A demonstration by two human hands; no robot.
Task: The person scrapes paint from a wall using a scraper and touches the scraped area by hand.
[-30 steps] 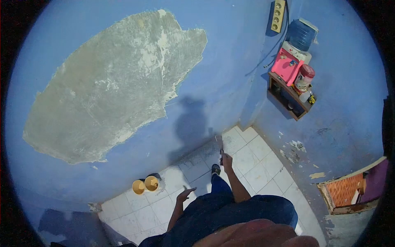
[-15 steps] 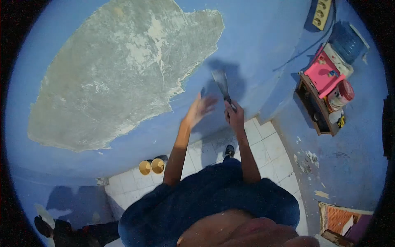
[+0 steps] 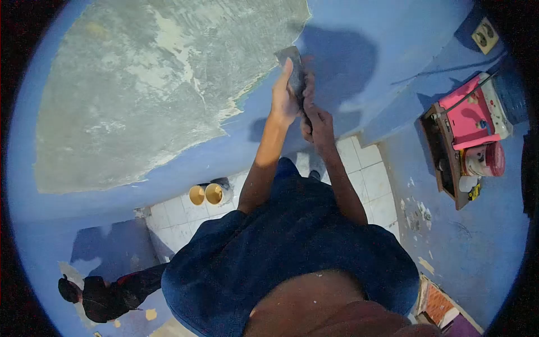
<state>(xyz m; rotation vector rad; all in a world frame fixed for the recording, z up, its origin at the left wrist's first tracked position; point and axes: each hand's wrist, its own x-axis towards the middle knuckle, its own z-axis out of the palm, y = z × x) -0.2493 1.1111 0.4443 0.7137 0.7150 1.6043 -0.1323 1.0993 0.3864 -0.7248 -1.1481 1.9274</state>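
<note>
A flat metal scraper point(image 3: 295, 70) points up toward the wall, near the lower right edge of a large grey patch point(image 3: 168, 73) of bare plaster on the blue wall. Its handle is in my right hand point(image 3: 320, 128), with the fingers wrapped round it. My left hand point(image 3: 288, 98) clasps the blade, thumb on the near face and fingers on the far side.
Two yellow buckets point(image 3: 214, 194) stand on the white tiles by the wall. At the right, a wooden shelf point(image 3: 449, 151) bears a pink-fronted water dispenser point(image 3: 466, 112) and a red-lidded jar point(image 3: 493, 159). Dark clothing point(image 3: 104, 297) shows at the lower left.
Both hands have risen from low near the floor to the wall. My left hand, apart and open before, has closed on the scraper's blade. The view has shifted, too.
</note>
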